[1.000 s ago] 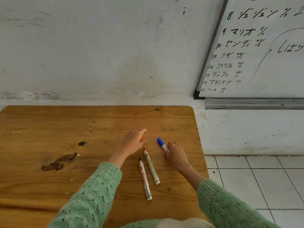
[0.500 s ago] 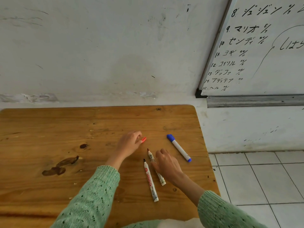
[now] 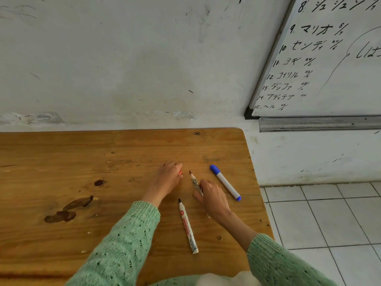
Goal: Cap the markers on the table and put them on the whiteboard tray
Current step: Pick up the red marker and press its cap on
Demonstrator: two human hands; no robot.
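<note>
Markers: brown-tipped marker [image 3: 194, 182] uncapped near tabletop's right edge, long axis toward far edge, rear end pinched by right hand [image 3: 212, 198]. Left hand [image 3: 168, 178], just left of its tip, curls over red cap [image 3: 180, 172]. Blue marker [image 3: 225, 182] capped.

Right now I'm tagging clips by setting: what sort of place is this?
Probably a classroom: a wall-mounted whiteboard with a numbered handwritten list, its metal tray, and whiteboard markers on a worn wooden table.

Soft even daylight, faint shadows, no glare, sharp centre, wide-angle bending at edges
</note>
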